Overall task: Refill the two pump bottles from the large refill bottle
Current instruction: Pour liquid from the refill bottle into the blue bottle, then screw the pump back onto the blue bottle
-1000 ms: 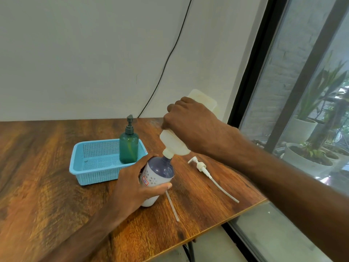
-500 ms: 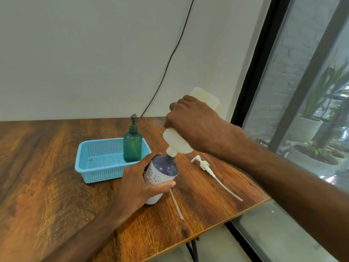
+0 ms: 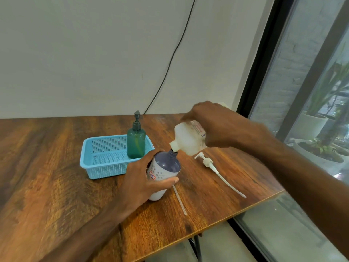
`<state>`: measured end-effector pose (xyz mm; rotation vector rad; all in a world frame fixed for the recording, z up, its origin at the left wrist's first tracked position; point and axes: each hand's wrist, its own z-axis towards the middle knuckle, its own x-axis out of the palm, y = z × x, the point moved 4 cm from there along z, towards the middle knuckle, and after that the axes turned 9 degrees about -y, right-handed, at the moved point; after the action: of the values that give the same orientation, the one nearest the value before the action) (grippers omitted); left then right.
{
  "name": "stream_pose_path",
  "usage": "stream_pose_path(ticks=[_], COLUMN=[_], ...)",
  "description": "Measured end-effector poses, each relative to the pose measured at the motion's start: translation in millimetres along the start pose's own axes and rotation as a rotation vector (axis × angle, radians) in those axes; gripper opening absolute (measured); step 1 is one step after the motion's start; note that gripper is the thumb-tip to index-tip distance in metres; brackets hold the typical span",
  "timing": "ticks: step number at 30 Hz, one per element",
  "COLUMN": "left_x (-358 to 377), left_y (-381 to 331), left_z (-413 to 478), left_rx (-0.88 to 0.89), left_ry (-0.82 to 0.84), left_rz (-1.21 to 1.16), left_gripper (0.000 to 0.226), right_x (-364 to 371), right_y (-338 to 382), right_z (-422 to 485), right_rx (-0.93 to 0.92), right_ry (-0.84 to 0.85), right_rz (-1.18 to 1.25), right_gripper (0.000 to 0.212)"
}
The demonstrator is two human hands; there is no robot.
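Refill bottle (image 3: 188, 141), gripped by the right hand (image 3: 217, 125), has swung from steep to nearly level. Its spout is still at the mouth of the purple pump bottle (image 3: 166, 164), which the left hand (image 3: 143, 178) grips just below. The pour is likely easing off.

A wooden table (image 3: 47, 167) with a reddish-brown, strongly grained top fills the lower left. Behind the table rises a plain pale wall (image 3: 94, 53), matte and evenly lit, and a thin black cable (image 3: 170, 59) runs down it to the table's back edge. To the right of the table stands a tall window (image 3: 321, 44) with a black frame (image 3: 264, 59) (daylight shows through it). Beyond the table, through the glass, sit pale plant pots (image 3: 311, 125) with green leaves and what looks like a whitewashed brick wall (image 3: 290, 76). Under the table a dark leg (image 3: 196, 246) and a grey floor (image 3: 222, 242) show.
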<state>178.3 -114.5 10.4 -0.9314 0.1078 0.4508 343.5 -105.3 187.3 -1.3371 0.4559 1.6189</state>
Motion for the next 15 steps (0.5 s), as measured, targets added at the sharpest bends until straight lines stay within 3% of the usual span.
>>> stream_pose_path(ticks=[5,11,15], left_x=[-5,-10,-13], left_y=[4,5,6], left_z=[0,0,-1], left_rx=[-0.039,-0.111,-0.133], left_ry=[-0.023,-0.063,-0.086], left_rz=[0.009,0.017,0.025], left_gripper=[0.077,0.080,0.084], right_x=[44,109,148], right_y=[-32,-46,-38], right_z=[-21,-40,-47], right_rx=[0.187,0.433,0.614], right_ry=[0.093,-0.036,-0.226], right_rz=[0.327,0.597,0.769], right_gripper=[0.094,0.082,0.084])
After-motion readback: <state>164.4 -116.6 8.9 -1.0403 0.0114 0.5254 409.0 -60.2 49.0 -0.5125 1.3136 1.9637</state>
